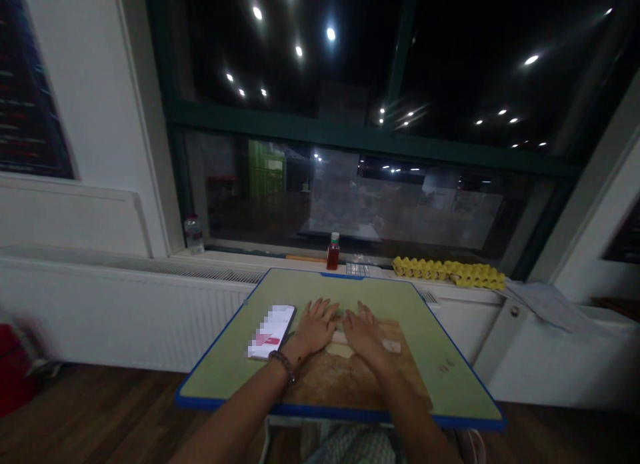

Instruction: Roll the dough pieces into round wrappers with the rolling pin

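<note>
Fingers lay flat and spread, gripping nothing, as the left hand and right hand pressed a pale roll of dough on the wooden board, seemingly half rolled, beside a phone on the green table.

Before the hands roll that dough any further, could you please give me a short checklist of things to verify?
1. Both hands on the dough: ok. The left hand and right hand lie flat, side by side, over the pale dough.
2. Dough on the wooden board: ok.
3. Phone clear of the board: ok; it lies just beside the left hand, screen lit.
4. Bracelet clear of the dough: ok; it sits on the left wrist, behind the hand.
5. Red bottle out of the way: ok; it stands at the table's far edge.
6. Dough evenly thick: cannot tell; the hands cover it.
</note>
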Demonstrator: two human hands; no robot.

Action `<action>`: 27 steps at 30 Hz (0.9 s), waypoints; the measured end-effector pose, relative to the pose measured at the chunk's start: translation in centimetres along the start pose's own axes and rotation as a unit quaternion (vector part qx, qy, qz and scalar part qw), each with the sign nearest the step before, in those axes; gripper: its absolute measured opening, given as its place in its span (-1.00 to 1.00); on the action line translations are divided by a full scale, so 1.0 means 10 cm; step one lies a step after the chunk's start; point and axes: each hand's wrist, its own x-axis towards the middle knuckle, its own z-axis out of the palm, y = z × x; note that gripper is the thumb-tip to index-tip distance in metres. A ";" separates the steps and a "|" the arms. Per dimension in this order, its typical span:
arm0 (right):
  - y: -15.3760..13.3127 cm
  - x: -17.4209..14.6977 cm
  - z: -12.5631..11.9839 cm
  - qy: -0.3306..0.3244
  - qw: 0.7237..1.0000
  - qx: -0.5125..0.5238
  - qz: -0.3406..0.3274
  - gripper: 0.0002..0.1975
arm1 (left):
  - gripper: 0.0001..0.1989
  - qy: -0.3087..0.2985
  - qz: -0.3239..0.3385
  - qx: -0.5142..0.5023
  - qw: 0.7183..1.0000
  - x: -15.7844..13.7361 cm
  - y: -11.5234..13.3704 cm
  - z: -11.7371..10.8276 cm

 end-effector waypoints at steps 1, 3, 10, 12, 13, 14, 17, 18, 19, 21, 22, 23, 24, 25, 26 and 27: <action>-0.04 0.01 0.03 -0.001 1.000 -0.015 0.003 -0.51 | -0.47 -0.018 0.002 -0.004 1.000 0.02 -0.01 -0.01; -0.09 0.00 0.07 -0.001 0.999 -0.045 0.000 -0.50 | -0.45 -0.066 0.005 -0.021 0.998 0.09 -0.02 -0.03; -0.18 -0.01 0.01 0.007 0.996 -0.089 -0.018 -0.49 | -0.37 -0.123 -0.135 -0.051 0.982 0.34 -0.02 0.06; -0.17 0.00 0.01 0.004 0.995 -0.091 -0.026 -0.49 | -0.37 -0.116 -0.151 -0.045 0.981 0.34 -0.01 0.10; -0.17 0.01 0.02 0.001 0.995 -0.092 -0.030 -0.49 | -0.37 -0.108 -0.151 -0.041 0.982 0.33 -0.01 0.11; -0.15 0.01 0.03 -0.003 0.995 -0.091 -0.034 -0.49 | -0.38 -0.098 -0.146 -0.035 0.984 0.32 -0.01 0.12; -0.11 -0.01 0.05 -0.021 0.995 -0.085 -0.048 -0.49 | -0.41 -0.067 -0.120 -0.016 0.990 0.26 0.00 0.13; -0.10 -0.02 0.04 -0.027 0.995 -0.085 -0.054 -0.49 | -0.42 -0.063 -0.113 -0.013 0.992 0.24 0.01 0.12; -0.10 -0.03 0.04 -0.029 0.994 -0.086 -0.060 -0.49 | -0.43 -0.064 -0.107 -0.013 0.992 0.23 0.02 0.12; -0.09 -0.06 0.03 -0.029 0.993 -0.090 -0.066 -0.49 | -0.43 -0.071 -0.096 -0.012 0.993 0.22 0.03 0.10; -0.10 -0.08 0.03 -0.026 0.993 -0.091 -0.066 -0.50 | -0.44 -0.074 -0.090 -0.010 0.993 0.21 0.03 0.09; -0.10 -0.09 0.02 -0.022 0.994 -0.090 -0.064 -0.50 | -0.44 -0.078 -0.084 -0.009 0.993 0.20 0.04 0.09; -0.11 -0.11 0.02 -0.019 0.994 -0.087 -0.060 -0.50 | -0.43 -0.081 -0.078 -0.008 0.994 0.19 0.04 0.09; -0.11 -0.13 0.03 -0.016 0.995 -0.083 -0.058 -0.50 | -0.43 -0.083 -0.070 -0.009 0.994 0.18 0.04 0.08; -0.12 -0.15 0.03 -0.015 0.995 -0.078 -0.058 -0.50 | -0.44 -0.083 -0.063 -0.009 0.995 0.16 0.05 0.08; -0.12 -0.17 0.04 -0.013 0.996 -0.073 -0.058 -0.49 | -0.44 -0.079 -0.056 -0.009 0.995 0.14 0.05 0.09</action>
